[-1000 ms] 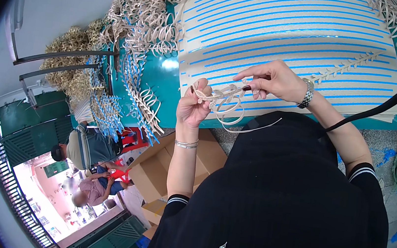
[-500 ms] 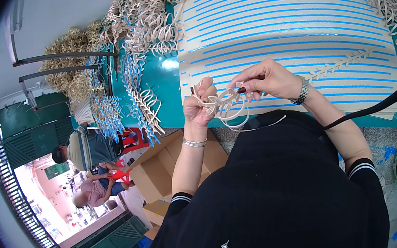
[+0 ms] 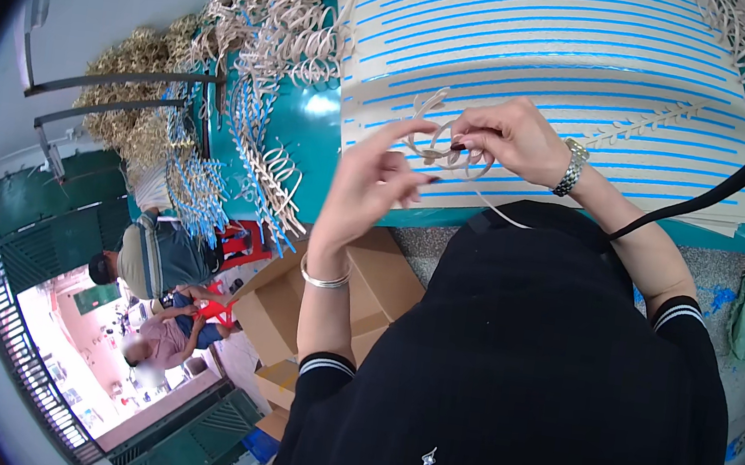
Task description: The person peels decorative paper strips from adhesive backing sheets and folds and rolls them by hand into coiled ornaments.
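Observation:
A curled beige leaf-shaped strip (image 3: 430, 154) hangs in loops between my hands, above a stack of beige sheets (image 3: 540, 78) striped with blue lines. My right hand (image 3: 515, 143) pinches it between thumb and fingertips, and a thin tail trails down toward my black clothing. Beside the loops, my left hand (image 3: 371, 181) has its fingers apart, slightly blurred, with nothing visibly gripped. Another leafy strip (image 3: 641, 126) lies flat on the sheets, to the right of my right hand.
Curled beige strips (image 3: 279, 12) heap along the far left of the green table (image 3: 308, 132), some with blue backing. An open cardboard box (image 3: 371, 279) stands below the edge. A black cable (image 3: 740, 189) arcs at right. Two people (image 3: 166, 258) are at the far left.
My left hand has let go of the strip and opened, moving slightly left and down. The loops now hang from my right hand, which keeps its pinch.

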